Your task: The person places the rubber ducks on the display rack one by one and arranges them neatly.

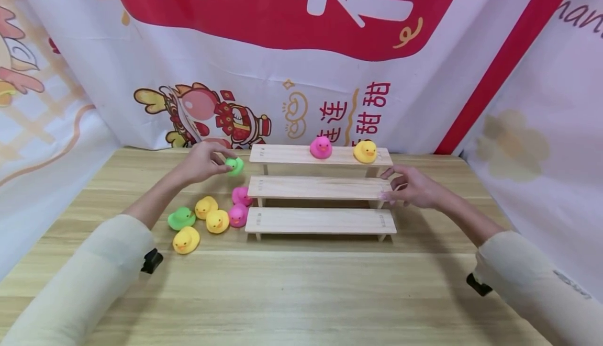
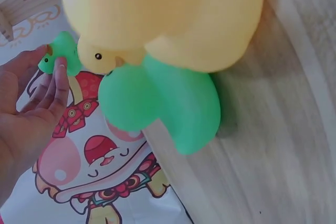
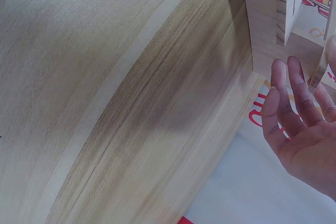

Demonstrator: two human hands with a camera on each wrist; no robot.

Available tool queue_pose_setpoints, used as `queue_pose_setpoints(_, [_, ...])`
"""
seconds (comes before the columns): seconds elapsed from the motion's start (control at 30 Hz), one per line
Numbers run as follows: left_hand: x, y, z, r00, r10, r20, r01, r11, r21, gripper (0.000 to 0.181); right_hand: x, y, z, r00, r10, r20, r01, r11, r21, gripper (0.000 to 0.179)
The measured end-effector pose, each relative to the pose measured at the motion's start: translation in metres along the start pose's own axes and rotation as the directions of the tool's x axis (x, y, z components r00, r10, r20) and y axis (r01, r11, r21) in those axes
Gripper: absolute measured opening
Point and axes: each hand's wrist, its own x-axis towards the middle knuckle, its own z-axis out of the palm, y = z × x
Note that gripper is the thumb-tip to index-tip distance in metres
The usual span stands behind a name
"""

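My left hand [image 1: 203,164] pinches a small green rubber duck [image 1: 234,166] between thumb and fingertips, just left of the top step of a wooden three-step shelf [image 1: 320,221]. The left wrist view shows the same green duck [image 2: 64,53] held at the fingertips. At the shelf's right end, my right hand [image 1: 414,188] holds the end of the middle board, thumb at the front edge and index finger towards the back; its other fingers curl loosely beside it [image 3: 307,124]. A pink duck [image 1: 321,147] and a yellow duck [image 1: 365,151] sit on the top board.
Left of the shelf on the wooden table [image 1: 301,293] lie another green duck [image 1: 181,219], several yellow ducks [image 1: 218,222] and two pink ducks [image 1: 238,215], the pink ones close against the shelf. A printed cloth [image 1: 264,63] hangs behind and along both sides.
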Motion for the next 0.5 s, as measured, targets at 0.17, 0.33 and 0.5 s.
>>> queue_pose_setpoints(0.17, [-0.002, 0.001, -0.005, 1.000, -0.014, -0.010, 0.014, 1.000, 0.013, 0.028, 0.000, -0.002, -0.001, 1.000, -0.002, 0.003, 0.002, 1.000, 0.003, 0.053])
queue_pose_setpoints(0.33, [-0.004, 0.004, -0.006, 1.000, 0.010, -0.022, -0.009, 1.000, 0.009, 0.032, -0.001, -0.002, 0.000, 1.000, -0.009, 0.000, 0.009, 1.000, 0.005, 0.054])
queue_pose_setpoints(0.5, [-0.005, 0.010, -0.010, 0.997, 0.041, -0.073, -0.038, 0.999, 0.030, 0.032, -0.001, -0.002, 0.001, 1.000, -0.007, -0.004, 0.007, 1.000, 0.002, 0.055])
